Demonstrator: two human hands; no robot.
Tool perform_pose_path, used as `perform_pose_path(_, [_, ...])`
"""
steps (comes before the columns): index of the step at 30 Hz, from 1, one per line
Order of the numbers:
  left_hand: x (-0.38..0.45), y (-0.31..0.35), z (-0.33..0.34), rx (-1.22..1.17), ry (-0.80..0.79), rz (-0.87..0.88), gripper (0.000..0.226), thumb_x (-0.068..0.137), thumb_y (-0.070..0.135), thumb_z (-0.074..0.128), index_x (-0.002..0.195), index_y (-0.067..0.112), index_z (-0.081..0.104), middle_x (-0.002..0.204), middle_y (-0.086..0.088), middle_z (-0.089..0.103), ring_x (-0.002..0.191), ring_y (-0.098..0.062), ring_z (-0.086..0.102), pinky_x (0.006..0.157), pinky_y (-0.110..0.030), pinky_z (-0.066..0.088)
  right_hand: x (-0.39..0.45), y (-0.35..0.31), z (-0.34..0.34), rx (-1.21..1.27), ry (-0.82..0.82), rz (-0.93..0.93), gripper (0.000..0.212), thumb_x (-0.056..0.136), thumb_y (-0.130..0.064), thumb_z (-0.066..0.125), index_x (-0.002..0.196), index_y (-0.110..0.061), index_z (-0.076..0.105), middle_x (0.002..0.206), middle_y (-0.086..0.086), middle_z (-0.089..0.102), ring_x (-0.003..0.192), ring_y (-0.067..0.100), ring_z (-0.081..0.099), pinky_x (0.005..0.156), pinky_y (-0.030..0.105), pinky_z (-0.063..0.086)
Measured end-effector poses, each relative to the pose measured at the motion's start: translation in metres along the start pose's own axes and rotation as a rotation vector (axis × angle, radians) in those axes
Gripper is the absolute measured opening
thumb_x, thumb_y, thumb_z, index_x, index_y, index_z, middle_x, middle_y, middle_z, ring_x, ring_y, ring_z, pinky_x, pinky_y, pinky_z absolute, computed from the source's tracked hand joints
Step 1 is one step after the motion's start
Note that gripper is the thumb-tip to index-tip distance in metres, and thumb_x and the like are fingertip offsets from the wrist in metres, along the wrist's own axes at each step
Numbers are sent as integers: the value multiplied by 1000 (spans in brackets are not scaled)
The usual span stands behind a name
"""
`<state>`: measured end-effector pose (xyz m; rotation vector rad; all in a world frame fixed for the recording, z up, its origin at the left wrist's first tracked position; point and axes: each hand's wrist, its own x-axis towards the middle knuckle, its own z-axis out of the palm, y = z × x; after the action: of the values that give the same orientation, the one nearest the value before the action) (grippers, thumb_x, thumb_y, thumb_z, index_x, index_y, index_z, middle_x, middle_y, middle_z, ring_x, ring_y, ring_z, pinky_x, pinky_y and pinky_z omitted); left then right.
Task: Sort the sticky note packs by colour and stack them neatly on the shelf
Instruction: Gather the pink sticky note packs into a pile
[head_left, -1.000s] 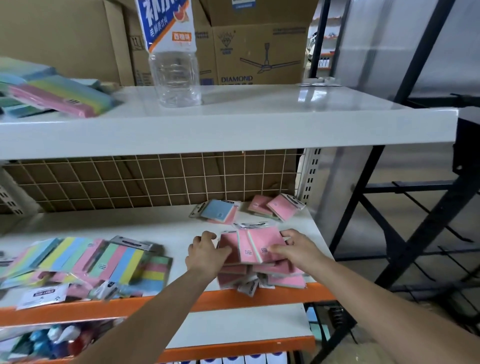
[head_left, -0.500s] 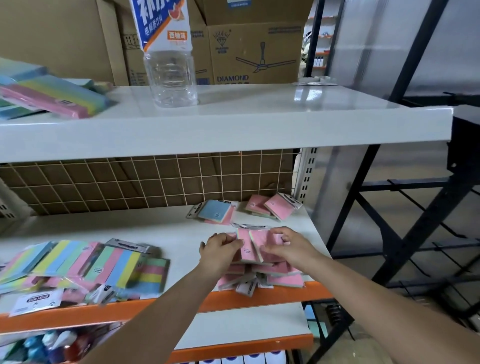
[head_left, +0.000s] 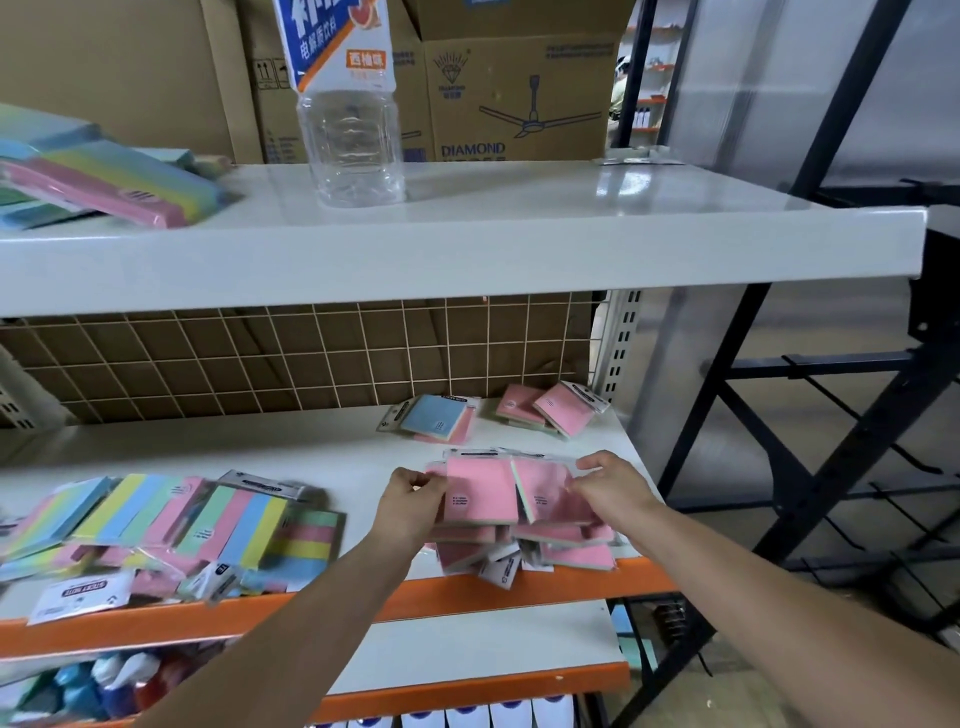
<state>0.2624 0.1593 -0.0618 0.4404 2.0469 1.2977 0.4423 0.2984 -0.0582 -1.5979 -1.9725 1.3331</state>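
On the middle shelf (head_left: 311, 447), my left hand (head_left: 410, 504) grips the left edge of a pink sticky note pack (head_left: 480, 491). My right hand (head_left: 613, 486) pinches a second pink pack (head_left: 545, 493) beside it. Both packs are held above a loose heap of pink packs (head_left: 535, 551) at the shelf's front right. A blue-topped pack (head_left: 436, 418) and two more pink packs (head_left: 550, 408) lie further back. Striped multicolour packs (head_left: 182, 525) are spread across the left of the shelf.
On the upper shelf (head_left: 519, 234) stand a clear plastic bottle (head_left: 348, 104) and, at far left, a pile of multicolour packs (head_left: 98, 182). Cardboard boxes (head_left: 519, 88) stand behind. A wire grid (head_left: 311, 353) backs the middle shelf. Black metal racking (head_left: 831, 415) is to the right.
Both hands have lifted two pink packs up off the heap and spread them side by side. The view has shifted slightly.
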Motion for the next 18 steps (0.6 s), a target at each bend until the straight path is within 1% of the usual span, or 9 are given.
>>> perform_pose_path(2, [-1, -1, -1, -22, -7, -3, 32, 91, 29, 59, 115, 11, 48, 115, -12, 58, 96, -24, 53, 61, -26, 39, -1, -1, 0, -55, -7, -5, 41, 86, -27, 66, 124, -19, 54, 115, 4, 60, 104, 21, 57, 81, 27, 45])
perform_pose_path(4, [-2, -2, -2, -31, -25, -2, 39, 91, 31, 60, 122, 12, 45, 119, -10, 56, 100, -24, 54, 59, -25, 38, -2, -1, 1, -66, -21, -7, 46, 84, -33, 69, 124, -19, 53, 122, 3, 59, 110, 21, 56, 89, 30, 46])
perform_pose_path(5, [-2, -2, -2, -36, -30, -4, 42, 91, 32, 60, 126, 13, 44, 121, -9, 55, 102, -24, 54, 61, -25, 39, -3, -1, 1, -64, -20, -7, 47, 84, -36, 69, 125, -19, 53, 124, 3, 58, 111, 21, 55, 92, 32, 46])
perform_pose_path(7, [0, -2, -3, -53, -33, -8, 46, 91, 34, 59, 129, 15, 42, 124, -8, 54, 106, -24, 53, 73, -28, 40, -3, 0, 1, -65, -16, -11, 50, 84, -38, 69, 126, -18, 52, 128, 3, 57, 114, 22, 54, 96, 34, 45])
perform_pose_path(9, [5, -4, -4, -63, -35, -10, 48, 89, 37, 60, 129, 16, 43, 125, -8, 56, 109, -25, 55, 84, -32, 41, -4, 1, 1, -77, -9, -12, 51, 83, -40, 70, 126, -17, 52, 129, 4, 56, 114, 22, 54, 97, 35, 45])
perform_pose_path(12, [8, -3, -5, -78, -35, -26, 50, 87, 41, 61, 127, 18, 43, 121, -10, 60, 108, -27, 57, 91, -37, 45, -4, 1, 0, -99, 7, -16, 56, 80, -41, 72, 126, -17, 51, 130, 5, 55, 113, 22, 55, 95, 36, 47])
perform_pose_path(15, [8, 1, -5, -75, -28, -23, 51, 87, 39, 60, 129, 17, 43, 120, -9, 59, 106, -26, 56, 86, -34, 43, -5, 1, -2, -133, 17, -22, 58, 80, -44, 72, 128, -18, 50, 129, 4, 53, 113, 22, 55, 95, 35, 47])
perform_pose_path(18, [7, 11, -5, -25, 8, 33, 50, 90, 34, 58, 133, 14, 42, 127, -7, 52, 106, -24, 51, 82, -28, 37, -4, -1, -4, -175, -10, -33, 55, 81, -40, 72, 127, -17, 52, 124, 4, 56, 111, 21, 55, 92, 32, 46])
